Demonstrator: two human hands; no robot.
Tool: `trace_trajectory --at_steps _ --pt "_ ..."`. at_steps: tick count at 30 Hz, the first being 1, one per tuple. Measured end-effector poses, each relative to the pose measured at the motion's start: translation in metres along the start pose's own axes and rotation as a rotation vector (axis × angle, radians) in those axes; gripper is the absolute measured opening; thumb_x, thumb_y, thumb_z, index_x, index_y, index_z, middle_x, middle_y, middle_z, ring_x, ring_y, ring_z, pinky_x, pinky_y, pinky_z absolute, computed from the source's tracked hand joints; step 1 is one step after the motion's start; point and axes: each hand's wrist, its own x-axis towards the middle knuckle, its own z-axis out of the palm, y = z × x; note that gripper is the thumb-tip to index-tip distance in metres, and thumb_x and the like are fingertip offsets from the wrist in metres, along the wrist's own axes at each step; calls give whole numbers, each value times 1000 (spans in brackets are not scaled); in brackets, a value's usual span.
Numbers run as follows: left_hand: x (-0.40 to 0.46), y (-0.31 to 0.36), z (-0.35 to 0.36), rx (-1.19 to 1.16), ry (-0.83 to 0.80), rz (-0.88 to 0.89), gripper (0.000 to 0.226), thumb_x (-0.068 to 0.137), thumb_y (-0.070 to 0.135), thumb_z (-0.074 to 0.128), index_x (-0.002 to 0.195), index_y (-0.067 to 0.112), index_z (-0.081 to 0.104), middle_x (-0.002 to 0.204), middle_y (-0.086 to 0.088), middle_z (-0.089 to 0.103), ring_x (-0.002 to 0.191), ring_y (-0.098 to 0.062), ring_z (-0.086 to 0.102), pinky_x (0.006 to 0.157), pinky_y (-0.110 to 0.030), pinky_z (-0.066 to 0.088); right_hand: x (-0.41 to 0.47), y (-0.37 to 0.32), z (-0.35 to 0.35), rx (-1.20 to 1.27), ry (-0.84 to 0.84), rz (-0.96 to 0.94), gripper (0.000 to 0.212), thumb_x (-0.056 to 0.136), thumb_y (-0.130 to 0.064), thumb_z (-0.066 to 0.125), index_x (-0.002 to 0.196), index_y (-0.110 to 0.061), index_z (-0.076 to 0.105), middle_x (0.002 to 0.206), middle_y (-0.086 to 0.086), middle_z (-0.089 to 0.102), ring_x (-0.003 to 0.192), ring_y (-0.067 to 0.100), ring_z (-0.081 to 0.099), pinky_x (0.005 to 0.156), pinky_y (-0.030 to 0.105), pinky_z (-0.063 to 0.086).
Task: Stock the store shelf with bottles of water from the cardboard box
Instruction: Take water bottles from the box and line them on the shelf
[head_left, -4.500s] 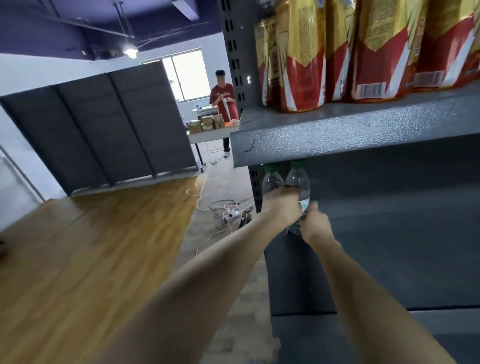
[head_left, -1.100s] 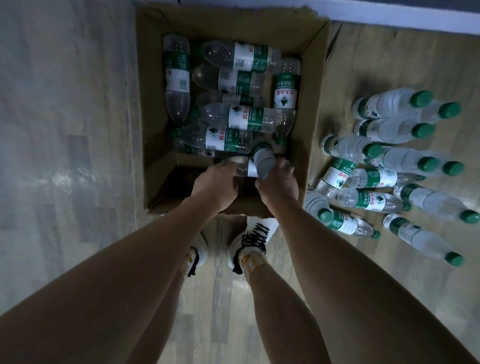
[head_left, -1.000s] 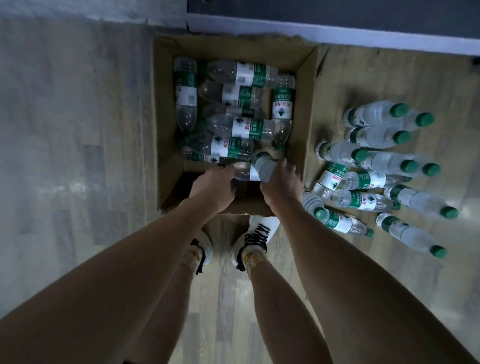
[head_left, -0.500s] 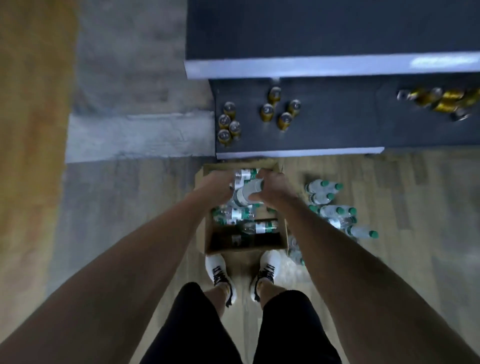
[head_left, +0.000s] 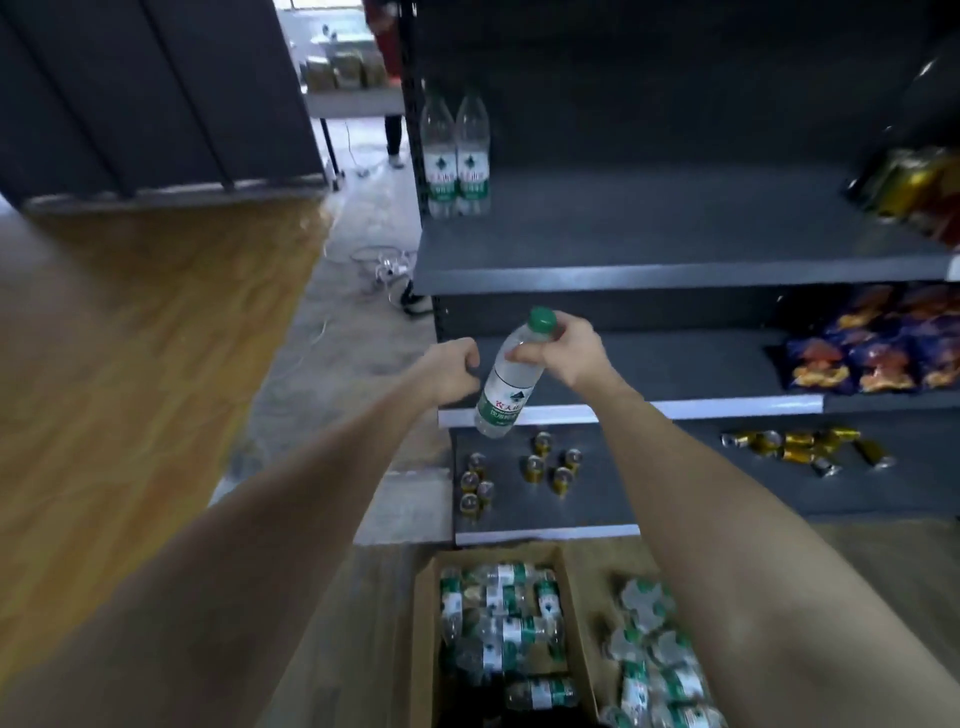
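Note:
My right hand (head_left: 563, 353) grips a clear water bottle (head_left: 506, 387) with a green cap and green label just below the cap, so the bottle hangs tilted in front of the dark grey shelf unit. My left hand (head_left: 452, 374) is curled into a fist just left of the bottle and holds nothing that I can see. Two matching bottles (head_left: 457, 156) stand upright at the far left of the upper shelf board (head_left: 675, 234). Below me the open cardboard box (head_left: 428, 649) holds several bottles lying flat.
Several loose bottles (head_left: 654, 649) lie on the floor right of the box. Gold cans (head_left: 550, 462) stand on the bottom shelf, others (head_left: 800, 447) lie tipped. Snack bags (head_left: 862, 353) fill the middle shelf's right. Cables (head_left: 384, 260) and grey partition panels (head_left: 156, 93) are left.
I have straightened up from the box. My right hand has lifted a bottle to shelf height, and my view has swung from the floor up to the shelves.

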Motion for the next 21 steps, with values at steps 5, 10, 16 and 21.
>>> trace_trajectory --at_steps 5,10,16,21 --pt "-3 27 -71 -91 90 70 24 82 15 71 101 14 57 99 -8 66 90 -26 61 80 -33 47 -10 -81 -24 75 45 -220 31 67 -25 85 92 -19 69 87 -6 71 77 8 62 75 26 52" --pt "-8 43 -112 -165 127 137 19 86 14 68 102 11 58 102 -12 66 86 -27 59 76 -31 48 -16 -127 -35 210 150 -299 20 72 -29 80 87 -22 69 88 -9 72 84 9 64 81 28 50" --pt "-12 44 -136 -178 113 188 13 87 14 67 95 15 58 84 -4 63 71 -20 55 59 -26 39 -21 -164 -40 429 293 -179 11 82 -29 67 76 -22 62 74 -4 62 71 15 57 74 30 47" --pt "-10 46 -145 -214 39 180 7 88 12 65 91 15 58 70 -3 60 64 -20 58 52 -25 44 -17 -176 -46 429 281 -151 14 77 -34 69 75 -21 63 80 1 68 77 21 63 85 39 54"
